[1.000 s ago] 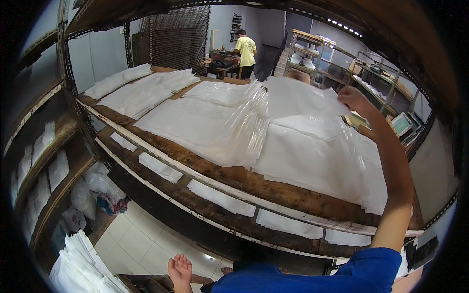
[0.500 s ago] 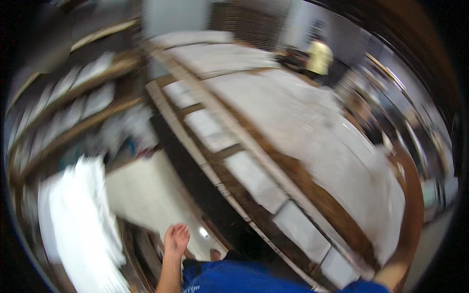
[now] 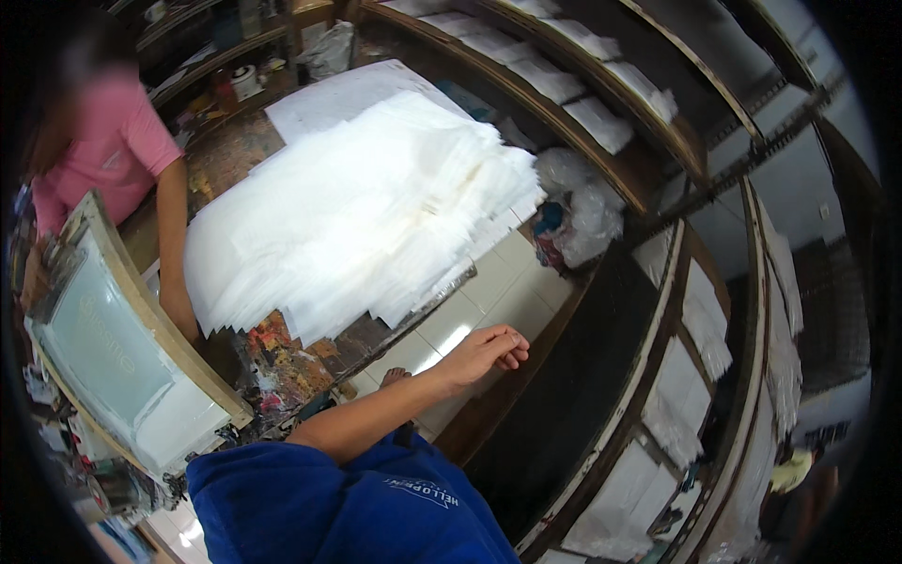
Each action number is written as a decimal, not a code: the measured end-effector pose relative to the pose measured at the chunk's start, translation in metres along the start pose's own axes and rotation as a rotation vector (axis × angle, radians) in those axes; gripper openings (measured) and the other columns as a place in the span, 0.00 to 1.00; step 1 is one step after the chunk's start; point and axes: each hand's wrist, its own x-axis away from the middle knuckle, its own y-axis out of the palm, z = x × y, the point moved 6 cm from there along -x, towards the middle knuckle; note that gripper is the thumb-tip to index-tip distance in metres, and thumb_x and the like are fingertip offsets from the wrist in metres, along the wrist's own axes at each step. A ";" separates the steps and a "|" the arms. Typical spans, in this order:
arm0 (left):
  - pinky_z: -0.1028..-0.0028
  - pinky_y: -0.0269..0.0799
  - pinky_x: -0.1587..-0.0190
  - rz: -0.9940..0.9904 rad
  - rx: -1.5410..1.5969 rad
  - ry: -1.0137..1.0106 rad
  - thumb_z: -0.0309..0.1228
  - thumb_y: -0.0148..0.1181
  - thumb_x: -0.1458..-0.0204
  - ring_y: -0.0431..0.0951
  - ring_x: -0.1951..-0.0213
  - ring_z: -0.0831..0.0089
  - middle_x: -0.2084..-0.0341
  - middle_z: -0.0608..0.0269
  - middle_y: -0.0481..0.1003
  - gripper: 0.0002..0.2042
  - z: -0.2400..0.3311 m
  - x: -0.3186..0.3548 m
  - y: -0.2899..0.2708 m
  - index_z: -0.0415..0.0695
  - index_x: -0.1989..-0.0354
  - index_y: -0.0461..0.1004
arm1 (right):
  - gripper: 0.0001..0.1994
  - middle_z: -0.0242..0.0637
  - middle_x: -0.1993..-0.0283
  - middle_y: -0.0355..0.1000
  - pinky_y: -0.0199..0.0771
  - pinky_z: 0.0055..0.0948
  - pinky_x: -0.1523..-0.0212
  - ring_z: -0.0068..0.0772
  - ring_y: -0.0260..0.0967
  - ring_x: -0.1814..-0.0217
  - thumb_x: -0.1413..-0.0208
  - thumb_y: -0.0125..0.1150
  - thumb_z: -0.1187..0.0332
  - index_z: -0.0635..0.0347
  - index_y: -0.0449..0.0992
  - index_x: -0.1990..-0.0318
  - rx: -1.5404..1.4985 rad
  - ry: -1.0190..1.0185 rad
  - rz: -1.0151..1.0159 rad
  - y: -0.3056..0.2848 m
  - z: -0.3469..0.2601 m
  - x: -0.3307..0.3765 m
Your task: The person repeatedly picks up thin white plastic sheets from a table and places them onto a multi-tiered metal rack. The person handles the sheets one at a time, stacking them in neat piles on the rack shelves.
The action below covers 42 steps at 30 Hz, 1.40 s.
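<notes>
My left hand [image 3: 487, 355] is raised in front of my body, its forearm crossing from the blue sleeve. Its fingers are curled loosely closed, and nothing shows in them. Below it lie the tiled floor and the dark side panel of a rack [image 3: 554, 376]. Beyond the hand, a large fanned pile of white sheets [image 3: 376, 207] covers most of a paint-stained table [image 3: 310, 367]. The hand is apart from the sheets. My right hand is out of view.
A person in a pink shirt [image 3: 122, 141] stands at the table's left, near a framed printing screen [image 3: 122, 338] that is tilted up. Shelves [image 3: 601, 160] with white stacks stand at the far right. Plastic-wrapped stacks [image 3: 676, 395] lie in the rack at right.
My view has swung left, from the long rack toward the table with the sheets. The person in pink and the screen have come into view. My right forearm has left it.
</notes>
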 end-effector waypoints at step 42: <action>0.63 0.73 0.53 0.712 -2.257 -0.076 0.26 0.50 0.50 0.77 0.55 0.62 0.62 0.56 0.77 0.09 0.233 -0.211 -0.433 0.44 0.61 0.74 | 0.14 0.34 0.66 0.74 0.71 0.22 0.66 0.20 0.70 0.67 0.42 0.58 0.66 0.64 0.71 0.51 -1.243 0.390 -0.626 0.447 -0.212 -0.075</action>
